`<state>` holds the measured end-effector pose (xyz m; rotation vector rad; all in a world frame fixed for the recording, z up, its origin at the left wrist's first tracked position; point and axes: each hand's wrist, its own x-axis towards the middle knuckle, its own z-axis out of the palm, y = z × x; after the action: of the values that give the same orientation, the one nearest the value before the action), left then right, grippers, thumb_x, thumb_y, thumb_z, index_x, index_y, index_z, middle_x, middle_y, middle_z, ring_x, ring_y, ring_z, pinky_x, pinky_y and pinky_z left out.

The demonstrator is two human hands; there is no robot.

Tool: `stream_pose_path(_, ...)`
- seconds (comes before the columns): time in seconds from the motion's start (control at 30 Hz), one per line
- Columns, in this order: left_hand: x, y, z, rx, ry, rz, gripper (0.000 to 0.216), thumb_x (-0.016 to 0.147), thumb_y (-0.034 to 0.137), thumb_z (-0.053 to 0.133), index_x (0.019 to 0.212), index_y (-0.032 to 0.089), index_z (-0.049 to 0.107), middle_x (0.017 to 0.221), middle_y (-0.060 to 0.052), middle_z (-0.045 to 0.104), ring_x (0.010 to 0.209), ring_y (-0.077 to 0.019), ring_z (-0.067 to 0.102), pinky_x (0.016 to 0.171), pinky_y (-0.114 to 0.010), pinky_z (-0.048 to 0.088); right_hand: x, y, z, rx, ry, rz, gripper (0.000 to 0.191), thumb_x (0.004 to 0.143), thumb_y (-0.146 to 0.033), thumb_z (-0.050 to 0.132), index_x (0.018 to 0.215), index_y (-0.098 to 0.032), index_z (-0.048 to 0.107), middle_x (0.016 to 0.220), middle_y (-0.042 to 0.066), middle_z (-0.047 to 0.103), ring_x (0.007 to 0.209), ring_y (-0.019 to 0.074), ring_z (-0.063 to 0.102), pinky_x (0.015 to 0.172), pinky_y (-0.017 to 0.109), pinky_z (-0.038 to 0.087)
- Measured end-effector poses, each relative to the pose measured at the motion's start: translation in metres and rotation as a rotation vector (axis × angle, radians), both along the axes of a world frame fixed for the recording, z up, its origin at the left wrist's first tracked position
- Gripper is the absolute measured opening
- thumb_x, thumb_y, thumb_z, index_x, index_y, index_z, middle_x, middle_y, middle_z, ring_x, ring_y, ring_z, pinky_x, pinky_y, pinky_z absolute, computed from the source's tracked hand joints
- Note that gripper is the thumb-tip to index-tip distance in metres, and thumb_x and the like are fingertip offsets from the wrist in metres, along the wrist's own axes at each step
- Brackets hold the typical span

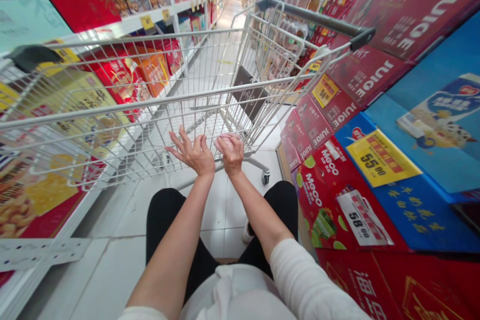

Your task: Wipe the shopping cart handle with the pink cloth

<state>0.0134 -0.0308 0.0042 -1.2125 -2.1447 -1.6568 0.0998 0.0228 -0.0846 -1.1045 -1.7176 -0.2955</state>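
Note:
My left hand [195, 154] is held out in front of me, palm turned away, its fingers spread with nothing visible in them. Close beside it, my right hand [233, 154] is closed around a small, crumpled pale pink cloth [224, 140], most of which the fingers hide. Both hands are above my knees, just on the near side of a wire shopping cart [150, 105] standing crosswise before me. From this view I cannot tell whether the fingers touch the cart's wires.
Shelves [112, 30] with boxed and bagged goods line the left. Stacked drink cartons [322, 185] with yellow price tags [382, 157] rise close on the right. The cart's dark handle [311, 15] points to the right, and a tiled aisle floor [108, 215] runs beneath.

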Motion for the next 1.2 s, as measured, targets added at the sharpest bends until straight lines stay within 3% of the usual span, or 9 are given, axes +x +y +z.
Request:
stream_pose_path(0.27,-0.004,0.000,-0.001,0.019,0.006,-0.023,0.023,0.100,0.034,0.060,0.092,0.019,0.075,0.163,-0.016,0.051,0.165,-0.0362,0.018,0.132,-0.068,0.001,0.005,-0.021,-0.002,-0.101,-0.117,0.099,0.020,0.098,-0.022,0.071,0.114,-0.026,0.082,0.119,0.013,0.070,0.117,0.0202,0.065,0.103,0.034,0.056)
stream_pose_path(0.33,-0.003,-0.003,0.000,0.032,0.019,-0.028,0.023,0.100,0.035,0.060,0.094,0.019,0.076,0.162,-0.016,0.051,0.165,-0.0367,0.021,0.132,-0.068,0.002,0.010,-0.017,0.019,-0.048,-0.059,0.064,0.022,0.100,-0.021,0.067,0.116,-0.025,0.082,0.118,0.013,0.067,0.117,0.0221,0.066,0.104,0.037,0.056)
stream_pose_path(0.47,-0.007,-0.014,0.003,0.101,0.031,0.015,0.031,0.104,0.037,0.052,0.105,0.019,0.076,0.155,-0.018,0.059,0.162,-0.0349,0.030,0.132,-0.068,-0.001,0.016,0.004,0.086,0.158,-0.006,0.044,0.034,0.105,-0.021,0.055,0.131,-0.030,0.075,0.128,0.013,0.060,0.125,0.0240,0.063,0.111,0.043,0.053)
stream_pose_path(0.57,-0.020,-0.023,0.012,0.175,0.035,0.099,0.038,0.104,0.039,0.049,0.123,0.017,0.073,0.160,-0.022,0.050,0.166,-0.0352,0.017,0.132,-0.068,-0.005,0.013,0.020,0.131,0.172,-0.068,0.056,0.045,0.107,-0.021,0.047,0.148,-0.032,0.062,0.139,0.014,0.053,0.136,0.0279,0.057,0.113,0.049,0.053)
stream_pose_path(0.63,-0.032,-0.027,0.021,0.184,0.056,0.076,0.041,0.103,0.038,0.050,0.133,0.018,0.069,0.166,-0.020,0.043,0.167,-0.0346,0.009,0.132,-0.066,-0.007,0.006,0.026,0.145,0.169,-0.101,0.058,0.047,0.108,-0.022,0.045,0.154,-0.030,0.056,0.141,0.014,0.051,0.139,0.0294,0.055,0.112,0.052,0.053)
stream_pose_path(0.77,-0.052,-0.031,0.040,0.122,0.111,-0.057,0.045,0.102,0.032,0.049,0.144,0.021,0.063,0.163,-0.017,0.047,0.166,-0.0325,0.017,0.134,-0.063,-0.003,-0.010,0.022,0.135,0.154,-0.099,0.035,0.042,0.108,-0.026,0.050,0.147,-0.030,0.062,0.136,0.015,0.057,0.132,0.0264,0.057,0.112,0.048,0.053)
stream_pose_path(0.93,-0.059,-0.035,0.049,0.079,0.133,-0.064,0.046,0.099,0.024,0.048,0.142,0.021,0.065,0.154,-0.017,0.055,0.161,-0.0311,0.031,0.135,-0.060,0.001,-0.016,0.007,0.115,0.229,-0.116,-0.004,0.032,0.106,-0.023,0.054,0.132,-0.029,0.073,0.125,0.013,0.063,0.121,0.0219,0.060,0.106,0.040,0.054)
stream_pose_path(1.1,-0.058,-0.036,0.040,0.090,0.142,0.027,0.042,0.099,0.028,0.050,0.137,0.020,0.067,0.149,-0.017,0.057,0.156,-0.0304,0.038,0.135,-0.057,0.006,-0.015,0.012,0.130,0.297,-0.091,0.004,0.036,0.106,-0.021,0.054,0.138,-0.029,0.069,0.130,0.012,0.061,0.129,0.0231,0.056,0.113,0.044,0.051)
stream_pose_path(1.2,-0.063,-0.041,0.026,0.099,0.059,0.151,0.044,0.098,0.035,0.053,0.136,0.016,0.064,0.145,-0.022,0.056,0.151,-0.0340,0.041,0.133,-0.059,0.013,-0.018,0.015,0.124,0.246,-0.100,0.035,0.035,0.106,-0.023,0.056,0.136,-0.031,0.070,0.130,0.012,0.062,0.127,0.0233,0.058,0.113,0.045,0.051)
